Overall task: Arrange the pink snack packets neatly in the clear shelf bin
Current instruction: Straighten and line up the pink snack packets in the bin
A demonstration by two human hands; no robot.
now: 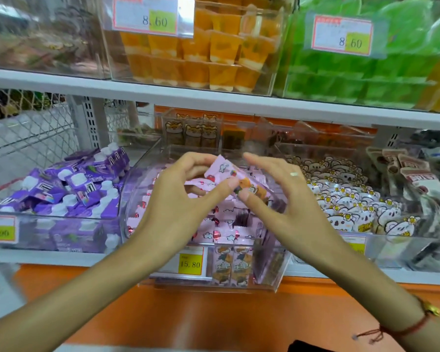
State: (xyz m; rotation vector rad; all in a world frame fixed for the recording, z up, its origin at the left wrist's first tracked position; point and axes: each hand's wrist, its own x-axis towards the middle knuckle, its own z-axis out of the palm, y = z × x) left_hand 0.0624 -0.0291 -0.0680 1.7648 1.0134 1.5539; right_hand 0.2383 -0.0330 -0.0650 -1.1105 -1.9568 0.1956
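Glossy pink film packets (226,235) fill a clear, smooth plastic bin (277,273) — its paper price tag (190,264) matt — on a painted metal shelf (61,259).

We see two bare forearms without sleeves; the right hand (287,199) wears a pale finger ring (294,174), its wrist a thin red string bracelet (414,329) with a gold charm.

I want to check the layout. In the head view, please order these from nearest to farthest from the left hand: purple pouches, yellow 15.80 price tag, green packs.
From the left hand:
1. Yellow 15.80 price tag, just below.
2. Purple pouches, to the left.
3. Green packs, upper shelf, far right.
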